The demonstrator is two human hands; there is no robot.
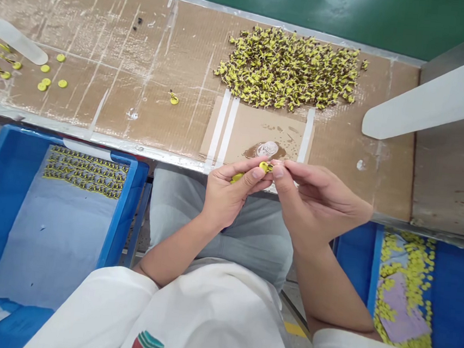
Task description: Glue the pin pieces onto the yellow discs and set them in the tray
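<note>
Close to the front edge of the table, my left hand (230, 193) pinches a small round yellow piece (263, 166) between thumb and forefinger. A second yellow piece (237, 178) is tucked against its curled fingers. My right hand (315, 201) is closed at the fingertips on a tiny dark-and-yellow part (270, 168) that meets the round piece; fingers cover most of it. Just beyond the hands, a clear glossy blob (268, 148) sits in a wet patch on a taped cardboard sheet (242, 126). Behind that lies a heap of small yellow-and-dark parts (291, 70).
One yellow piece with a dark part (174, 99) lies left of the sheet, and loose yellow discs (62, 84) lie farther left. A blue bin (124, 207) at left holds rows of assembled pieces (86, 172). Yellow pieces (414, 279) fill part of the right bin. White bars (432, 97) overhang the table.
</note>
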